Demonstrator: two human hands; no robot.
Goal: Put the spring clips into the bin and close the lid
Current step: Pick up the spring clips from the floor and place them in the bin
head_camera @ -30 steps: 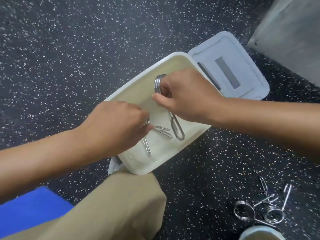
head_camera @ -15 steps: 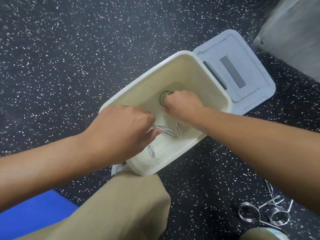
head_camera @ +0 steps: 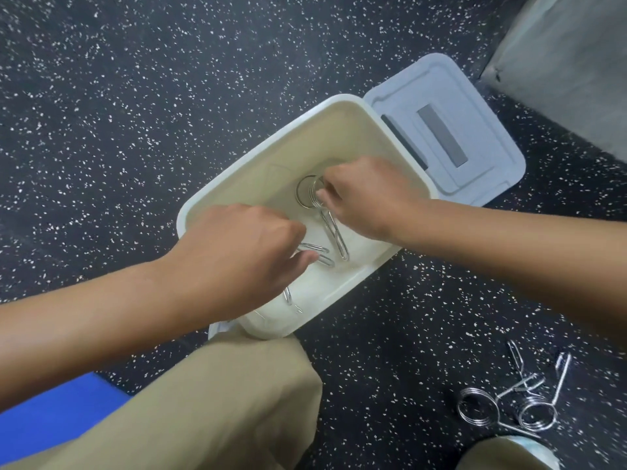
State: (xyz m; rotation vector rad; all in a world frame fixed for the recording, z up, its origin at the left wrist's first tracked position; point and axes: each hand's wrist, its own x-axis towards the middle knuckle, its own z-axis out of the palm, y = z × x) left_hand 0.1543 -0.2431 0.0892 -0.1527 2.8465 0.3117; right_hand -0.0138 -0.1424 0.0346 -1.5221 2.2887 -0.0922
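A cream plastic bin [head_camera: 258, 164] stands open on the speckled black floor, its pale blue-grey hinged lid [head_camera: 451, 130] folded back flat on the far right side. Both hands reach inside it. My right hand [head_camera: 366, 195] grips a metal spring clip [head_camera: 310, 195] by its coil, the clip's handles pointing down toward the bin's floor. My left hand [head_camera: 237, 252] is closed on a second spring clip [head_camera: 314, 252], whose handles stick out past the fingers. Two more spring clips [head_camera: 509, 401] lie tangled on the floor at the lower right.
My knee in tan trousers [head_camera: 203, 401] presses against the bin's near corner. A blue mat [head_camera: 57, 412] lies at the lower left. A grey block [head_camera: 576, 62] fills the upper right corner. A shoe toe [head_camera: 512, 452] shows beside the loose clips.
Both hands have lowered from rim height deep into the bin with their clips. The right hand has since shifted slightly, its clip's handles now showing more clearly.
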